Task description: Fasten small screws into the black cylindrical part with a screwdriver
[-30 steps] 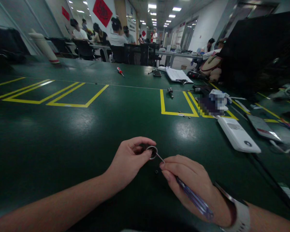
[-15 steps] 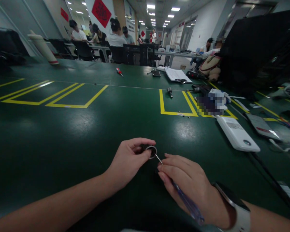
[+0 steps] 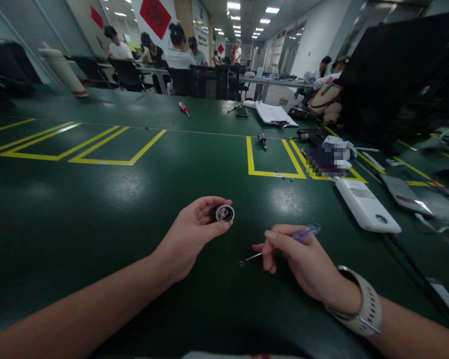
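My left hand (image 3: 194, 229) is closed round a small round metal housing (image 3: 225, 213), its open end facing me and several small round parts showing inside. In my right hand (image 3: 295, 254) is a screwdriver with a clear purple handle (image 3: 306, 232), held like a pen. Its thin shaft (image 3: 253, 257) slants down to the left, apart from the housing. Close to the tip, a small dark ring (image 3: 241, 264) lies on the green table (image 3: 142, 214).
A metal part (image 3: 262, 141) stands inside a yellow-taped square, with several tiny dark pieces near its front line. Farther off lie a red screwdriver (image 3: 184, 108) and a clipboard with papers (image 3: 275, 114). On the right is a white device (image 3: 367, 205) with a cable.
The screwdriver has come out of the housing, and my right hand has turned, its tip now near the small ring. My left hand has lifted and tipped the housing towards me.
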### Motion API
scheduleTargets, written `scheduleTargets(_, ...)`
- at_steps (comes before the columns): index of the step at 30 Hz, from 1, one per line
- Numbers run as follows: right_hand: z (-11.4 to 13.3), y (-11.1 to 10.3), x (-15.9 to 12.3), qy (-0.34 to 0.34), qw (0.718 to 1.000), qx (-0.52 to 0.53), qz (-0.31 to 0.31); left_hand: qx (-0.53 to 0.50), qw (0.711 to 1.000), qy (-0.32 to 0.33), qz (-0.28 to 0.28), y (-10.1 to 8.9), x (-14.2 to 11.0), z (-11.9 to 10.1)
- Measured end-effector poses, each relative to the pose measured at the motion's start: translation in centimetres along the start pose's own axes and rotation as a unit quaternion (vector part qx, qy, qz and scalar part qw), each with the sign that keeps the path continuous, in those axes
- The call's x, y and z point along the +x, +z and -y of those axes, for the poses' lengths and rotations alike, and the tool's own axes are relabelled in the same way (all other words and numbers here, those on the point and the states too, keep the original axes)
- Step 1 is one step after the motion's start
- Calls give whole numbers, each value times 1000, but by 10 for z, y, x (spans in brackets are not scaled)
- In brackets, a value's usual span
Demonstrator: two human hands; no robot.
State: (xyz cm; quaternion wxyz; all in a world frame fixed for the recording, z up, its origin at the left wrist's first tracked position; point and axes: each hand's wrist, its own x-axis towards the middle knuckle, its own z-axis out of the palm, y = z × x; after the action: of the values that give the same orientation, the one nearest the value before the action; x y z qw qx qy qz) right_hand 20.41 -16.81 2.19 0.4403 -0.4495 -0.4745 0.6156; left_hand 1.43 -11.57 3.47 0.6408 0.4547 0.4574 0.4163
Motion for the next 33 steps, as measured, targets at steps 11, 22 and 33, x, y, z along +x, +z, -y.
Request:
scheduleTargets(11,5,6,-2,-3,984,-179,21,-91,994,-38,47,3,-2,-5)
scheduleTargets(22,1,19,-5,98,994,-54,20,-88,995,-27,30,1,-1,-1)
scheduleTargets(33,5,8,-1,-46,986,163,-2,41,999,-1,29,3,-4,-2)
